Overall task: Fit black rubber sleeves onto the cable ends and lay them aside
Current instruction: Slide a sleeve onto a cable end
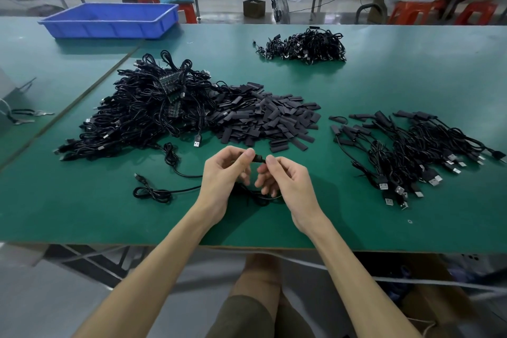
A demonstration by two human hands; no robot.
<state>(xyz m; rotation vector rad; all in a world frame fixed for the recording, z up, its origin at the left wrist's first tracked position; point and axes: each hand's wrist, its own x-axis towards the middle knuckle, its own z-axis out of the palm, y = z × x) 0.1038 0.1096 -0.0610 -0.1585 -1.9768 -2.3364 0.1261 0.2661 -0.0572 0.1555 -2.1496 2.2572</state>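
Two hands meet on one cable end (259, 159): your left hand (227, 173) and right hand (286, 182) both pinch it, axis nine-to-three; sleeved cables (411, 145) lie at three o'clock, nearer your right.

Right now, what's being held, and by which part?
A thin black cable, pinched at its end between thumb and forefinger of both the left grip and the right grip.
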